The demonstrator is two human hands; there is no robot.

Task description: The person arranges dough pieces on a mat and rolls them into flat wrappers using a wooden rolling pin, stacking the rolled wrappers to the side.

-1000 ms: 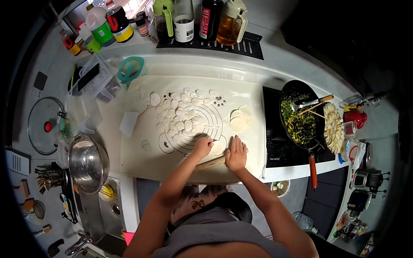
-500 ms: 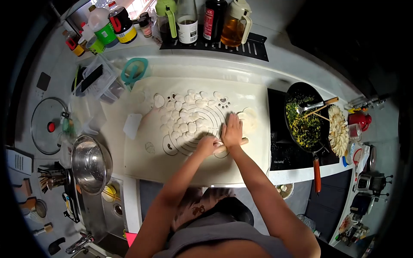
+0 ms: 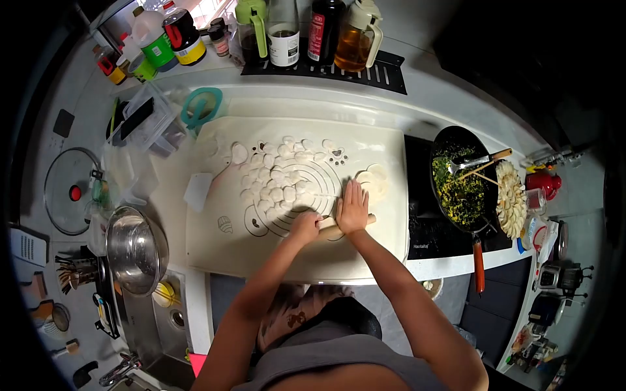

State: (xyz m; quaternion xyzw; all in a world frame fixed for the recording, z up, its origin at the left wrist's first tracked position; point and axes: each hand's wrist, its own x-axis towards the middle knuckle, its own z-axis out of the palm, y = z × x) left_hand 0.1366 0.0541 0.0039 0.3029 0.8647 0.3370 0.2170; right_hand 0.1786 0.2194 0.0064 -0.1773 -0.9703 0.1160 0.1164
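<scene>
My right hand (image 3: 353,208) lies flat with its fingers stretched out, palm over the middle of a wooden rolling pin (image 3: 332,232). The pin's other end shows past the wrist side. My left hand (image 3: 305,228) is closed, its fingertips pinching the edge of a small dough wrapper (image 3: 327,223) beside the pin. Part of the wrapper is hidden by the hands and pin. Many small dough pieces (image 3: 277,186) are spread on the pale printed mat (image 3: 261,260) beyond my left hand. Rolled round wrappers (image 3: 373,182) overlap just past my right fingertips.
At right, a pan (image 3: 478,260) of chopped green and yellow filling sits on the black stove (image 3: 424,228), next to a tray of folded dumplings (image 3: 510,199). A white scraper (image 3: 197,189) lies left; a steel bowl (image 3: 137,251) stands by the sink (image 3: 153,326). Bottles (image 3: 283,49) line the back.
My right hand and the rolling pin have moved slightly toward my body. My left hand has shifted a little left and nearer, and more of the wrapper shows.
</scene>
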